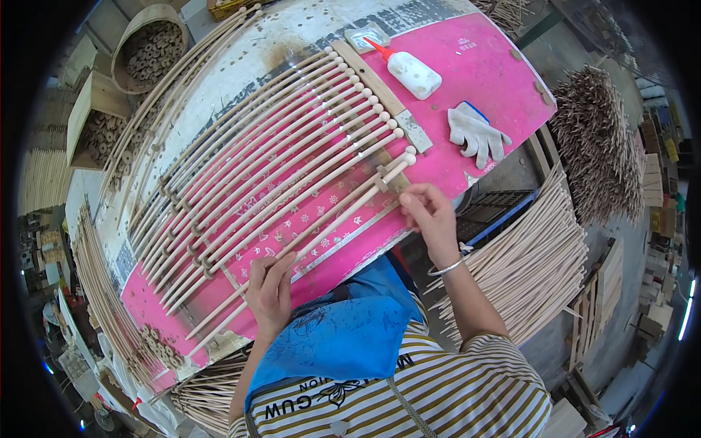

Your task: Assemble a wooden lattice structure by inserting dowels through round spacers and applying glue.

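Note:
Two wooden rods with ball ends (350, 203) lie nearest me, slanting across the pink board, with small wooden rings (381, 179) on them near the balls. My left hand (270, 296) is closed, thumb and fingers gripping the nearest rod around its lower middle. Just below the rings, my right hand (431, 219) hangs over the board's near edge with bent fingers drawn together; what they hold, if anything, is hidden. Beyond, several more ball-ended rods (270, 146) lie side by side, their balls against a wooden stop strip (376, 84), with rings on their lower parts.
A white glue bottle (414, 74) with a red nozzle and a grey glove (478, 135) lie on the pink board (504, 66). Rings fill a round tub (120, 62) and a wooden box (77, 131) at far left. Bundles of thin rods (526, 255) stand at right.

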The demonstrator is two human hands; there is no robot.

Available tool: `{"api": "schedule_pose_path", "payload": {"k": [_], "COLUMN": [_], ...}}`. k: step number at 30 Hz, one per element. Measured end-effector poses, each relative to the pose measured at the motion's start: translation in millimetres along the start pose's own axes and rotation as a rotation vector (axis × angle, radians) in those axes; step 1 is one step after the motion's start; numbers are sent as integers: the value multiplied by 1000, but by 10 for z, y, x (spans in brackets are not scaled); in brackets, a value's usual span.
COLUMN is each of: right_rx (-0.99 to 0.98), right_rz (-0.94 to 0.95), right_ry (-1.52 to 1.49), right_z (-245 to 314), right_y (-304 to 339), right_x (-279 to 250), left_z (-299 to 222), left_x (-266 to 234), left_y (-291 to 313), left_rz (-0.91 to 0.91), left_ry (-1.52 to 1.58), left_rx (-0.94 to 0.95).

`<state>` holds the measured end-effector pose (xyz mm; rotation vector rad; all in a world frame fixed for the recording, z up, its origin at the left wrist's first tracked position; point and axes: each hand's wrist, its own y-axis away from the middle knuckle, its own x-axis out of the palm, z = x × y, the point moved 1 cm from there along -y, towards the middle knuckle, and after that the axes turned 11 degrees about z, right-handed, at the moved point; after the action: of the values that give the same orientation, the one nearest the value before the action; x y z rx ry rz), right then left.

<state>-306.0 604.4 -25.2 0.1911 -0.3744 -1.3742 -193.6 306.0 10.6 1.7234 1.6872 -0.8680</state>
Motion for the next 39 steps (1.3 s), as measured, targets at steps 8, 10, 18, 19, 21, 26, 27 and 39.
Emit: {"api": "schedule_pose_path", "payload": {"k": [8,10,18,19,21,26,27,39], "right_rx": [38,49,-7,2,11,61,27,52], "right_rz": [237,207,272,315,308,224,250,155], "right_ry": [-260,-196,-243,-352,-334,-156,-189,-123], "right_z": [78,31,155,168,135,15,40,17], "right_y": [-75,-82,-31,-27,-31,-18,-15,8], "right_x": [132,123,137,148,140,132,127,102], "left_z": [-14,-20,-21,-24,-29,-45,-45,-13], "left_x": [23,20,6,3,-7,1,1,42], "left_y": [17,18,4,5,5,2,6,30], "left_rz": [-28,-41,-40,-39,-33,-41,-42,-22], "left_ry": [-12,-8,-93,-93,-107,-91,-93,-104], "left_rx": [50,56,121,121,120,129,126,80]}}
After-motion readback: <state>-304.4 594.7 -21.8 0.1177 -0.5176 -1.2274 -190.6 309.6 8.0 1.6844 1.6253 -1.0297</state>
